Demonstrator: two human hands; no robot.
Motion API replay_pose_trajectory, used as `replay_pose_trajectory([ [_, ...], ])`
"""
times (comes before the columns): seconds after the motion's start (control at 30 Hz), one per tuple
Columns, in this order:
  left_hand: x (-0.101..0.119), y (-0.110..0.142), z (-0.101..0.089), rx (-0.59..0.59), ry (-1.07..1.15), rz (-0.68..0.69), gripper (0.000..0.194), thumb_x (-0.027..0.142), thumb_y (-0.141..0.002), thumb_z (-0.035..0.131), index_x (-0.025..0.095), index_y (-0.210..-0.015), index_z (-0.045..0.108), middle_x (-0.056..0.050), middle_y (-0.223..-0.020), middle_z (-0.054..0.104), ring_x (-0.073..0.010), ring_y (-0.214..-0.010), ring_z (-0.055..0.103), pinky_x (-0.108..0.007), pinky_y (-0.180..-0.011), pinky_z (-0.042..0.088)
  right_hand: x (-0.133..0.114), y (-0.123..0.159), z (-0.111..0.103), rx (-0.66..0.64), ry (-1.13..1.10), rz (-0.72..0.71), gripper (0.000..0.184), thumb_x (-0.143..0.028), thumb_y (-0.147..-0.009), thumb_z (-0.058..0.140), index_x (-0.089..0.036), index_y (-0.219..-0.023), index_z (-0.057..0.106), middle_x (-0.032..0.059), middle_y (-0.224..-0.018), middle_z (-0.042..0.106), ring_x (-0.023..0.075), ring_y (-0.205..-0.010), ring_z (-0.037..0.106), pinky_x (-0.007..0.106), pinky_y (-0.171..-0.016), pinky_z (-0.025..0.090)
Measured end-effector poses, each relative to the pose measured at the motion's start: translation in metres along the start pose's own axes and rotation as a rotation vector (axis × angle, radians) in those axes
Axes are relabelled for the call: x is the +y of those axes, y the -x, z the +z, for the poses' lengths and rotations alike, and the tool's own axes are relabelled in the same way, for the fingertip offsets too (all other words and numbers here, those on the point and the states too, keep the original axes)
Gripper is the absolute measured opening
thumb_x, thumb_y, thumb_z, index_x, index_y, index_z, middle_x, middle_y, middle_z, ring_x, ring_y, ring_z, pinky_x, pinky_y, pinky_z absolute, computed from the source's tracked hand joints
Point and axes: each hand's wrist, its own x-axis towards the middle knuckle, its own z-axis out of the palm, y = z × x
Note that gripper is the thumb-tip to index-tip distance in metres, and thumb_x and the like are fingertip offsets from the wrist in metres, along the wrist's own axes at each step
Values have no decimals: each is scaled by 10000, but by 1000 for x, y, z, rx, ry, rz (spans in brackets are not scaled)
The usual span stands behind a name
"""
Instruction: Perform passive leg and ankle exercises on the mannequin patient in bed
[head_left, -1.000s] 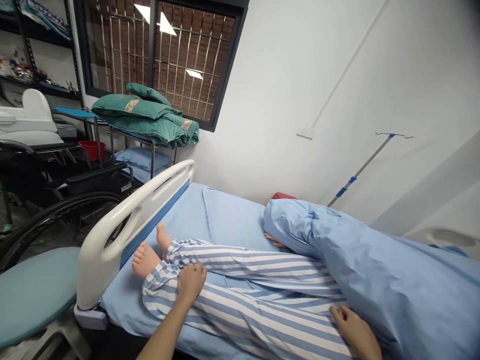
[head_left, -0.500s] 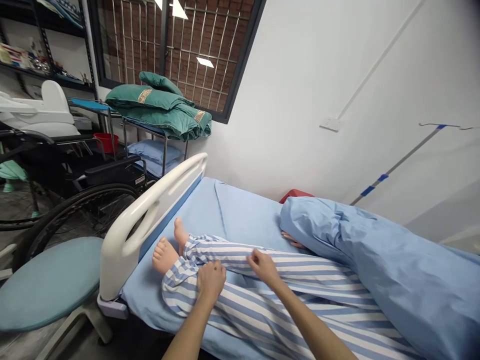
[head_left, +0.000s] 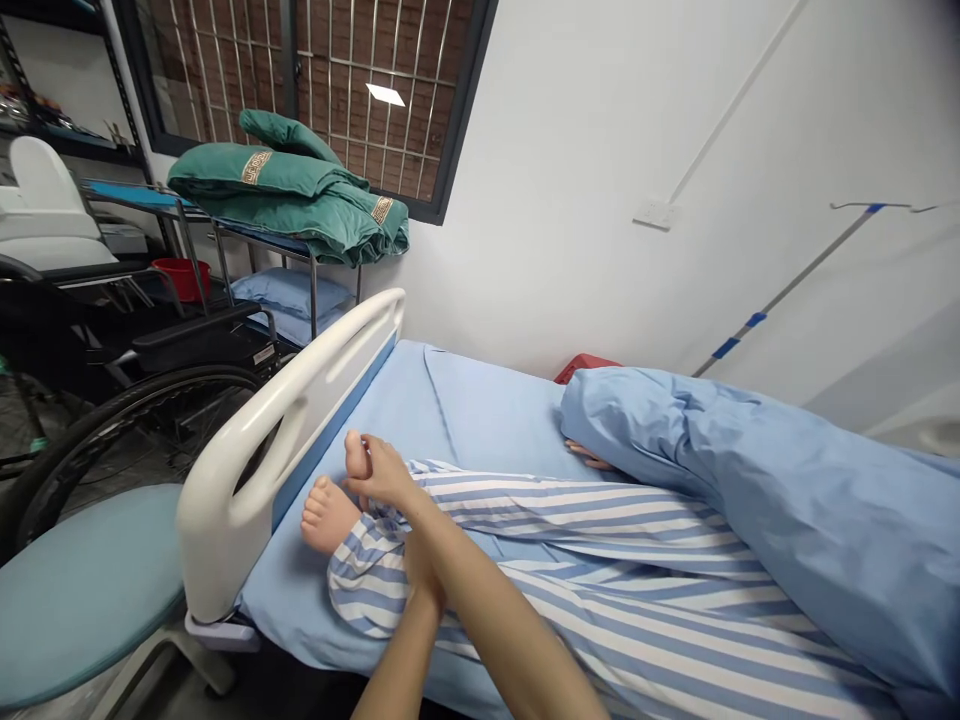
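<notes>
- Bed [head_left: 480,420]: light blue sheet, white end rail [head_left: 277,440] at the feet.
- Room: wheelchair [head_left: 142,430] and padded stool [head_left: 82,590] beyond the rail; metal cart [head_left: 285,240] holding green cloth bundles [head_left: 285,190], blue pillows [head_left: 289,295] below; red basin [head_left: 180,278]; barred window [head_left: 300,90]; drip pole [head_left: 780,285] by the wall.
- Manikin [head_left: 600,520]: on its back on the bed, striped pyjamas, blue blanket [head_left: 750,480] over the upper body, feet just beside the rail.
- Right hand [head_left: 381,475]: arm crossing over the left, fingers [head_left: 361,478] pressed together, curled round the upper foot [head_left: 357,452].
- Left hand [head_left: 420,572]: on the striped trouser cuff [head_left: 360,570], under the right forearm; fingers hidden, state cannot be told.
</notes>
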Motion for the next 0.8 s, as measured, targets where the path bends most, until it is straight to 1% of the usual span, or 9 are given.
replay_pose_trajectory([
  [0.03,-7,-14,1,94,-41,-126,507,95,-838,77,153,-655,546,21,-542,413,-120,-599,441,-209,-530,370,1,0,4,-30,-1,20,731,-479,-622,674,-207,-1236,385,79,-1150,555,243,-1007,528,338,-803,392],
  [0.07,-12,-25,4,152,-21,-193,501,79,-844,63,139,-740,549,18,-584,420,-125,-609,430,-218,-534,346,1,1,7,-58,0,45,710,-485,-619,675,-214,-1213,394,67,-1112,573,237,-969,547,327,-767,396],
  [0.1,-16,-34,8,183,39,-212,487,76,-855,59,139,-814,541,12,-617,424,-131,-612,415,-227,-534,314,2,1,10,-79,4,75,686,-496,-619,672,-215,-1185,404,57,-1073,588,233,-932,562,318,-733,395],
  [0.13,-18,-40,12,213,66,-233,480,84,-866,52,149,-846,527,8,-632,415,-133,-607,394,-234,-531,279,3,2,13,-95,10,107,666,-514,-617,666,-214,-1155,413,49,-1037,599,231,-900,572,309,-703,392],
  [0.27,-16,-42,27,272,174,-267,481,121,-885,11,159,-823,487,13,-625,323,-130,-573,273,-265,-531,180,4,0,19,-106,60,195,653,-574,-596,657,-213,-1085,418,37,-965,618,232,-847,591,292,-649,372],
  [0.37,-14,-40,32,286,242,-270,493,138,-889,-14,163,-819,474,7,-642,318,-132,-578,241,-282,-546,148,4,-2,20,-115,87,220,642,-556,-591,668,-227,-1080,413,29,-955,628,229,-847,598,285,-643,367],
  [0.5,-16,-41,34,284,278,-239,498,139,-891,-6,154,-886,492,-16,-691,389,-140,-626,313,-294,-577,159,7,-2,21,-152,128,294,641,-538,-565,691,-225,-1061,433,38,-932,645,242,-845,611,299,-659,380],
  [0.67,-17,-40,31,205,221,-223,517,161,-894,-10,153,-995,496,-60,-760,492,-201,-763,442,-300,-624,213,13,-4,19,-221,167,356,638,-526,-513,719,-215,-1009,467,38,-885,657,253,-840,617,328,-694,396],
  [0.8,-17,-36,26,203,161,-187,530,143,-888,-40,97,-1056,461,-105,-905,516,-198,-823,462,-296,-644,240,15,-4,18,-229,161,372,624,-489,-506,733,-195,-999,486,54,-879,656,252,-851,615,337,-700,407],
])
